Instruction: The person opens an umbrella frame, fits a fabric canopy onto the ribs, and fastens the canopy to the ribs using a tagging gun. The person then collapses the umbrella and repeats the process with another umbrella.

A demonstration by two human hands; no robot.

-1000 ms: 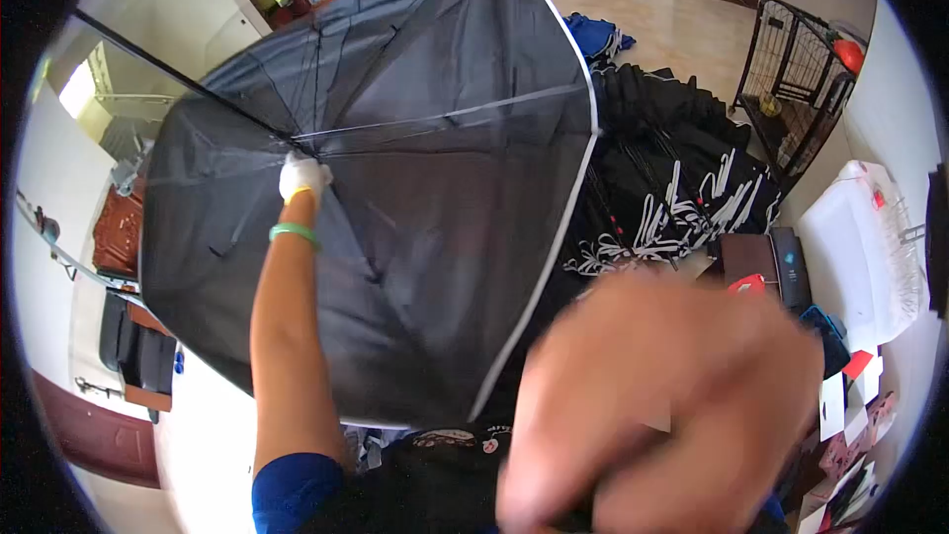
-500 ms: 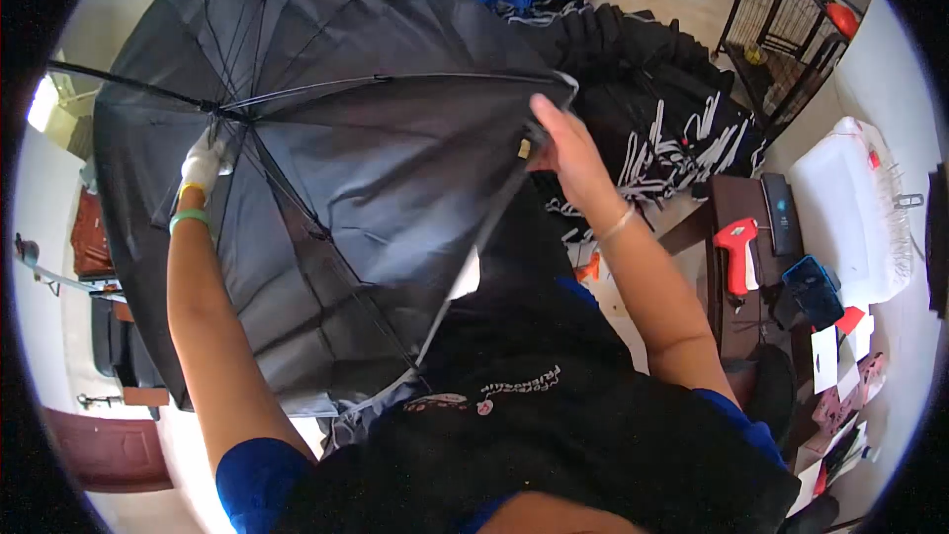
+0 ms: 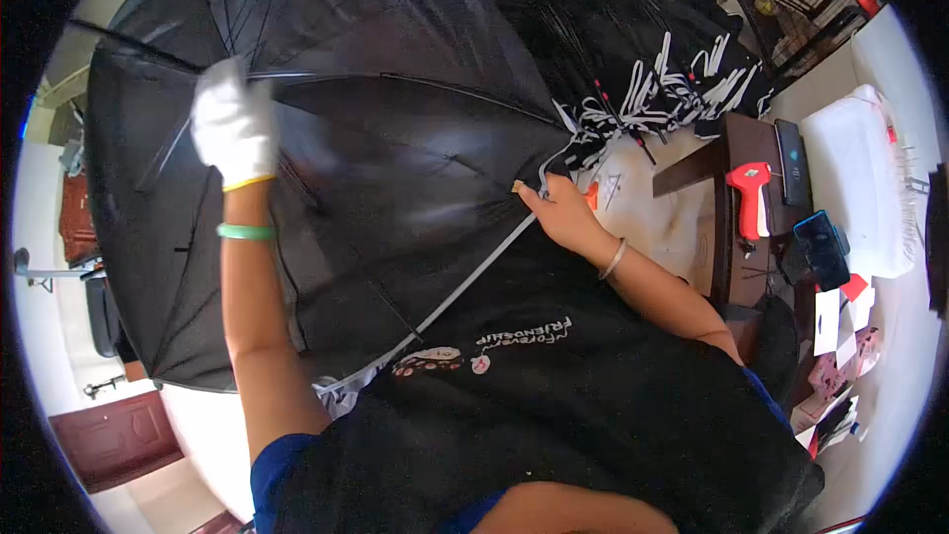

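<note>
A large black umbrella (image 3: 415, 163) is spread open across the left and middle of the view, its inner side with ribs and shaft towards me. My right hand (image 3: 567, 216) is closed on the light-edged canopy rim, thumb on top, next to a small yellowish tab (image 3: 518, 187). In a white glove, my left hand (image 3: 233, 129) is over the ribs beside the hub and shaft (image 3: 138, 46). Motion smears its fingers, so their grip cannot be made out. The hub is partly hidden behind the glove.
Several folded black umbrellas (image 3: 613, 30) with white straps are piled beyond the canopy. On the right, a dark brown stand (image 3: 741, 143) bears a red glue gun (image 3: 751, 200) and a phone (image 3: 822, 249). A black wire cage (image 3: 791, 0) stands at the back right.
My gloved left hand has risen and shifted slightly right near the hub. My right hand has moved down along with the held rim, and the view has shifted.
</note>
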